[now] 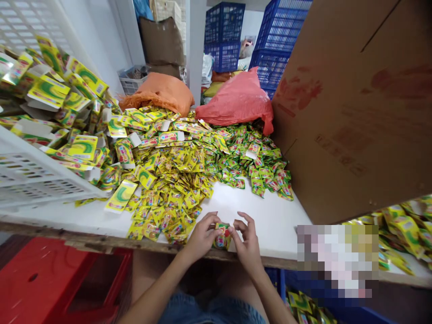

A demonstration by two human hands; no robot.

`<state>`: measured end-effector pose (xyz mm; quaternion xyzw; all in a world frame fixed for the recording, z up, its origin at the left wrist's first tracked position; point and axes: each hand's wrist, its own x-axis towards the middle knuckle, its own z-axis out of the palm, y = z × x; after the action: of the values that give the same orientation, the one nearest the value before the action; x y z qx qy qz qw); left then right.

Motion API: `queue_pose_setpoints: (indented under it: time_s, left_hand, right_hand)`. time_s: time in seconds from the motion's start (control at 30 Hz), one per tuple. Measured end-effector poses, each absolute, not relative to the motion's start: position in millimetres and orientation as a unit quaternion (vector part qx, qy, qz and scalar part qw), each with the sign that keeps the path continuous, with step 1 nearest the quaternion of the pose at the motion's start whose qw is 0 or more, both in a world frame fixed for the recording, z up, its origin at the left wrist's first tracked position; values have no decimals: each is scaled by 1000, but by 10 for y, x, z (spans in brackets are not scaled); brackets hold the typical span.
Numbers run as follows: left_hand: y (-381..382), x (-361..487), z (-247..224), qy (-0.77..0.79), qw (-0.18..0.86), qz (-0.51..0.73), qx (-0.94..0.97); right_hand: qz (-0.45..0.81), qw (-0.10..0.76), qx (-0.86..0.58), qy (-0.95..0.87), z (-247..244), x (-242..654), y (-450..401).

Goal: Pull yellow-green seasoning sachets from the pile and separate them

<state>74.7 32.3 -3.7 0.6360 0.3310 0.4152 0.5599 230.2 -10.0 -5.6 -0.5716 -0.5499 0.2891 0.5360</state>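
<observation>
Just above the table's front edge, my left hand point(203, 235) pinches a small yellow and green carton point(222, 238) between thumb and fingers. My right hand point(246, 243) is at the carton's other side, its thumb against the upper corner and its fingers curled above; the exact grip is partly hidden. To the left of my hands lies a heap of yellow sachets point(175, 198). Green sachets point(261, 168) are piled farther back on the right. A flattened-looking yellow carton point(121, 196) rests near the left edge of the heap.
A white crate point(43, 173) tipped on the left spills many cartons. An orange sack point(165, 92) and a red sack point(239, 101) lie at the back. A large cardboard box point(351, 135) walls off the right. Below left stands a red stool point(40, 279).
</observation>
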Motion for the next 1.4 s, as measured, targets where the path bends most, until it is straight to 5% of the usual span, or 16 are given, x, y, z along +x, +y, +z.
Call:
queue_pose_setpoints:
  time_s: [0.33, 0.63, 1.4]
  left_hand:
    - [283, 717, 89, 339, 434, 451, 702]
    - [235, 809, 174, 395, 424, 456, 676]
    - [253, 796, 187, 415, 465, 446, 642]
  right_hand:
    - [260, 470, -550, -640, 64, 2330, -95]
    - [259, 392, -596, -651, 264, 2362, -102]
    - [422, 448, -524, -589, 235, 2430, 0]
